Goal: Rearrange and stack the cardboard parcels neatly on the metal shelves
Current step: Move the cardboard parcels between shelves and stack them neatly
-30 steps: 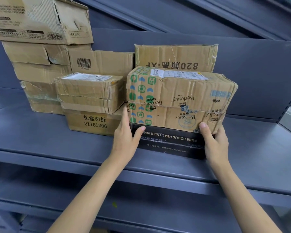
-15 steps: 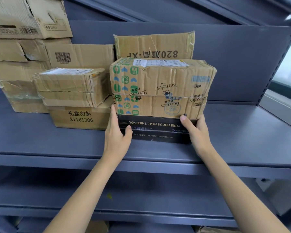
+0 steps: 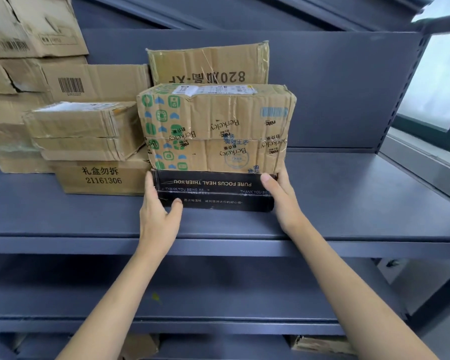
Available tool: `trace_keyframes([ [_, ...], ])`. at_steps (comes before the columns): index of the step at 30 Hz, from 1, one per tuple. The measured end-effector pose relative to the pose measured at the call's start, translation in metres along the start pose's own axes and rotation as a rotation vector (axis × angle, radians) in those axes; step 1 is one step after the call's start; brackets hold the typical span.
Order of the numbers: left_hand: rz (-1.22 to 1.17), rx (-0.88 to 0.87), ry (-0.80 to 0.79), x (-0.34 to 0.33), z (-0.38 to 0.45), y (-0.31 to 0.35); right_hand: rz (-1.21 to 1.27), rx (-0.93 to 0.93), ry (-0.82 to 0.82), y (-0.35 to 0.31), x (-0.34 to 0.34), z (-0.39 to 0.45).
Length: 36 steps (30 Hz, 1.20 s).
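The metal shelf (image 3: 348, 203) ran dark and wide across my view, with a back panel behind it, a lower shelf beneath, and a window off to the right. Cardboard parcels crowded its left half, the tallest pile (image 3: 16, 81) at the far left, a barcoded box (image 3: 94, 83) behind, and a box printed 21161306 (image 3: 102, 178) carrying a smaller crushed parcel (image 3: 81, 131). At the middle stood the stack I was working: a Berkeley-printed parcel (image 3: 216, 128) resting on a flat black box (image 3: 213, 192), with another upright carton (image 3: 208, 64) behind them. The black box lay with its long axis left to right, straight ahead of me, its left end touching the 21161306 box. My left hand (image 3: 157, 216) clasped its left end, fingers along the side and thumb curled onto the front face. My right hand (image 3: 282, 196) gripped the right end, thumb on the front; its fingers were hidden behind the corner. Both hands sat about equally near, so I judged the coming move to be a two-handed push or slide squaring the stack against its neighbours.
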<state>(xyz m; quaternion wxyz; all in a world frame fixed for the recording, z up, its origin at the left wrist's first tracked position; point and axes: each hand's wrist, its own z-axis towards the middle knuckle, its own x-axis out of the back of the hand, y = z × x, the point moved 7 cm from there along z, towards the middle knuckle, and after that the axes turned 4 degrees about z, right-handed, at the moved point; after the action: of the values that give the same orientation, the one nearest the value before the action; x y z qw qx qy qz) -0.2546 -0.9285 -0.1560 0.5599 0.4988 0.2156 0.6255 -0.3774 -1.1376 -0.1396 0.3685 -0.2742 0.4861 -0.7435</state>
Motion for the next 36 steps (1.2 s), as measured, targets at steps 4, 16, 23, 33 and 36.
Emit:
trace_keyframes([
  [4, 0.010, 0.015, 0.004, 0.000, -0.001, 0.000, -0.009, 0.006, 0.005, 0.000, -0.001, 0.001],
  [16, 0.073, 0.048, 0.005, 0.001, -0.002, 0.005, 0.096, -0.018, -0.032, 0.014, -0.002, 0.009],
  [23, 0.006, 0.157, 0.126, 0.024, 0.003, -0.013, 0.291, -0.140, 0.206, 0.024, 0.062, 0.039],
  [33, -0.119, 0.372, 0.055, 0.031, 0.032, -0.046, 0.252, -0.149, -0.081, 0.038, 0.034, 0.076],
  [36, -0.164, 0.375, 0.025, 0.029, 0.036, -0.050, 0.258, -0.143, -0.088, 0.036, 0.028, 0.076],
])
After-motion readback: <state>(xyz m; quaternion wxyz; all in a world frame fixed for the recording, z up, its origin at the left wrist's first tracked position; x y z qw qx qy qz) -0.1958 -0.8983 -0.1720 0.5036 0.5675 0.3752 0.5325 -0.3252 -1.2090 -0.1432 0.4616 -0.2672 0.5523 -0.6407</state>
